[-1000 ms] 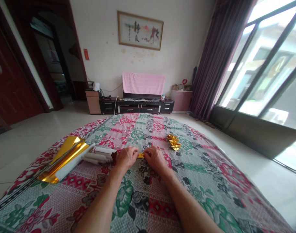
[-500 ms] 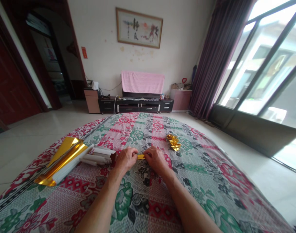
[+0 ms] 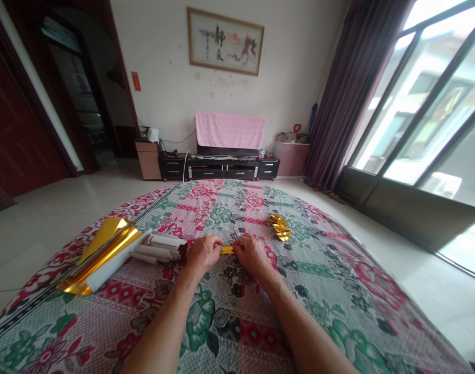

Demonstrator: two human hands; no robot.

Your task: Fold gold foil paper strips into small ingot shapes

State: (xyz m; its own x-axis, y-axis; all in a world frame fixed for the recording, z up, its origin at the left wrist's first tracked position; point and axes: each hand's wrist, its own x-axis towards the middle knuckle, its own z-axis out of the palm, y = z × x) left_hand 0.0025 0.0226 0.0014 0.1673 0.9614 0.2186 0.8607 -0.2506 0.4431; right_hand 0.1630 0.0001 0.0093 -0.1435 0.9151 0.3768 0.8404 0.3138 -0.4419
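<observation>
A narrow gold foil strip runs between my two hands, low over the flowered cloth. My left hand pinches its left end, and my right hand pinches the right end; the fingers of both are closed. Beyond my right hand, several folded gold foil pieces lie in a row. To the left of my left hand are white paper rolls. Farther left lies a larger gold foil sheet, partly rolled, with its white underside showing.
The patterned cloth covers the rounded table. Past its far edge stands a low black cabinet with a pink cloth above it. A purple curtain and glass doors are at the right.
Both hands still pinch the gold strip, and slightly more of it shows between them. The view has shifted a little; the other things lie as before.
</observation>
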